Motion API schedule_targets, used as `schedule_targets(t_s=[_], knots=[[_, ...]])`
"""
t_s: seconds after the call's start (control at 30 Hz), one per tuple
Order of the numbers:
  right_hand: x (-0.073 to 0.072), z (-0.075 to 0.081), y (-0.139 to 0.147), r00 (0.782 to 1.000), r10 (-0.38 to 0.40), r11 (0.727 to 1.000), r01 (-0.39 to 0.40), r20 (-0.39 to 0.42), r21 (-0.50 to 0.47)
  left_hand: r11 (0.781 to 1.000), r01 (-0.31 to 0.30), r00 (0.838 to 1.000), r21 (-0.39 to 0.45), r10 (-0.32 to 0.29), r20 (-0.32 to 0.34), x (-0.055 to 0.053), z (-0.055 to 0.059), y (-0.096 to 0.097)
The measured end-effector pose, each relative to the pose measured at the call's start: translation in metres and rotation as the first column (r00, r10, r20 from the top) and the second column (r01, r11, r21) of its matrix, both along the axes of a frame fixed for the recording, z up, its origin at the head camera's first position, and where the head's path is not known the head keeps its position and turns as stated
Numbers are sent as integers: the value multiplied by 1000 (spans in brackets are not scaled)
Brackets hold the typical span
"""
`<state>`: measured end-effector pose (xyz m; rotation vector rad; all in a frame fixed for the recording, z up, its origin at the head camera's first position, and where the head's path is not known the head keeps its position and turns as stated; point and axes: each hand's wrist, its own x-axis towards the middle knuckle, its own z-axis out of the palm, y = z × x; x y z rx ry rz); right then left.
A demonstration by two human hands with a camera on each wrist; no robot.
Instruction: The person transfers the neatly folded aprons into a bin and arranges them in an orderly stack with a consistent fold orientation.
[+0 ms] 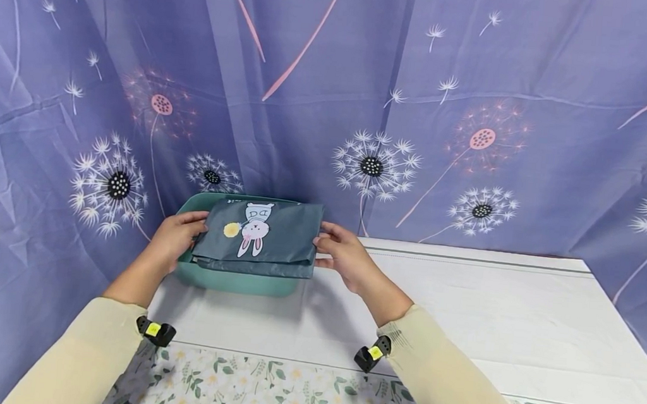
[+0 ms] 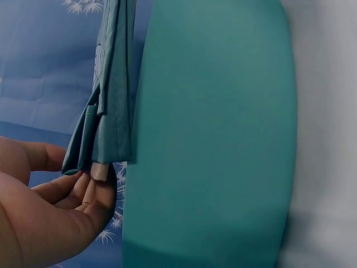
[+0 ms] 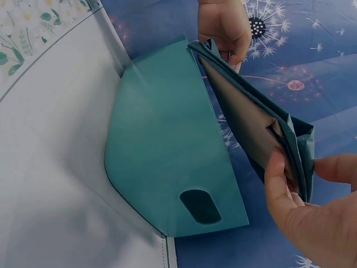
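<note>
Both hands hold a folded dark teal fabric piece (image 1: 287,234) with a printed rabbit and a yellow flower, over a green plastic bin (image 1: 237,282). At its left end my left hand (image 1: 172,238) pinches the folded layers, thumb on one face and fingers on the other. My right hand (image 1: 347,258) grips the opposite end, and in the right wrist view its thumb and fingers (image 3: 276,173) press the layers together. A lighter beige underside (image 3: 245,100) shows there. The fabric covers most of the bin's opening, so its inside is largely hidden.
The bin stands on a white table cover (image 1: 491,317), close to a purple dandelion-print curtain (image 1: 306,131). A floral cloth (image 1: 263,387) runs along the near side. One oval handle hole (image 3: 201,206) shows in the bin's end wall.
</note>
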<state>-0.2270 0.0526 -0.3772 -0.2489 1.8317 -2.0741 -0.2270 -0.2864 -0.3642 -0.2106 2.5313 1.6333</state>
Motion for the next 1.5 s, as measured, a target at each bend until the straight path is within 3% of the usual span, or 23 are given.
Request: schedule_targets(t_s=[0.67,1.5], knots=[[-6,-6,-14,998,-43,998,44,46,-40,999,-24,1000,-21,24,2,-7,0,-6],[-10,0,-27,996,-44,997,48,75,-56,996,-79,997,-44,79,-11,-15,3,-15]])
